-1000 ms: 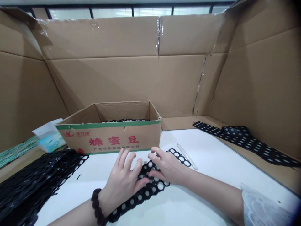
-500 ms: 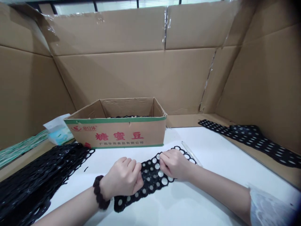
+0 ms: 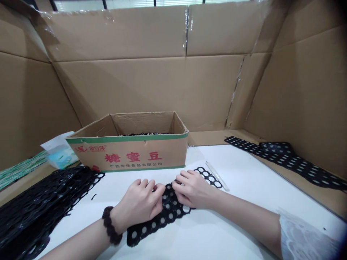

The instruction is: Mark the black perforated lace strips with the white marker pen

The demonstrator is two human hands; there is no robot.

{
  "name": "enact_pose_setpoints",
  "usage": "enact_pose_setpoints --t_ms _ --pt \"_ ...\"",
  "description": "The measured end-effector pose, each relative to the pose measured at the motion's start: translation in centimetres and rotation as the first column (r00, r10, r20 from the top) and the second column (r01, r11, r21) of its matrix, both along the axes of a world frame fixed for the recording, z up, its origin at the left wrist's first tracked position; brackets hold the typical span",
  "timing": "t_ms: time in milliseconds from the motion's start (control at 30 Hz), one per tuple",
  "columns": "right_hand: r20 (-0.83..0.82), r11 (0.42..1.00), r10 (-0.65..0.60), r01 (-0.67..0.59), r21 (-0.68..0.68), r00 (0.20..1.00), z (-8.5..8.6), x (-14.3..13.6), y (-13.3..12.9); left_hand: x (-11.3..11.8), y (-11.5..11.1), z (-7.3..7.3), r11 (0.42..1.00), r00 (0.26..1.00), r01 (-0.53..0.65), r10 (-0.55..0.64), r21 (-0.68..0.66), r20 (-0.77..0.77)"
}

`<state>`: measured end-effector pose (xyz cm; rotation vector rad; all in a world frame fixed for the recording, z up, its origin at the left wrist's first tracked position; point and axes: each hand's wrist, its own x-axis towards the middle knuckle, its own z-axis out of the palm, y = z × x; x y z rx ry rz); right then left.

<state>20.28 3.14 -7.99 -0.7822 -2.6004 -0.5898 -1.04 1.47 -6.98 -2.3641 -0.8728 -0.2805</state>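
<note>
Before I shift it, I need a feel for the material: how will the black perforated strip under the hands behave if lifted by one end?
The black perforated strip looks thin and full of holes, so it is probably light. It likely sags, since the similar strip at right lies in an uneven, overlapping band. Its narrow rims might snag or tear.

Here we go: two hands, a left hand [image 3: 141, 202] and a right hand [image 3: 193, 189], one bracelet [image 3: 111, 226], one open box [image 3: 130, 155], one tissue pack [image 3: 61, 157] and one clear stick [image 3: 217, 176]! One holey black sheet [image 3: 168, 211] at the hands, at least two dark pieces [image 3: 284, 162] rightward, while the left-side pile [image 3: 35, 213] defies counting!
</note>
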Motion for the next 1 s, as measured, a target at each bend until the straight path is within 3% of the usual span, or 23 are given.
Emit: enact_pose_setpoints --t_ms 133,267,533,700,1000 --pt "0.013 0.999 0.044 -0.044 0.015 0.999 0.0 0.0 -0.2 -0.3 -0.1 0.2 1.000 1.000 0.013 -0.013 -0.004 -0.002" --pt "0.021 1.000 0.001 -0.001 -0.003 1.000 0.0 0.0 0.0 -0.1 0.1 0.3 0.999 0.999 -0.011 0.010 -0.042 -0.035" --pt "0.065 0.986 -0.007 0.018 -0.168 0.998 -0.7 -0.1 0.5 0.4 0.6 -0.9 0.997 0.996 0.069 -0.068 0.017 -0.055" --pt "0.036 0.991 -0.010 0.014 -0.133 0.999 -0.8 -0.3 0.5 0.4 0.5 -1.2 0.997 0.993 0.070 -0.072 -0.020 -0.093" --pt "0.000 0.998 0.043 -0.043 -0.046 0.999 -0.4 -0.5 0.2 0.6 0.6 -0.7 0.980 0.997 0.078 -0.072 -0.184 0.041"
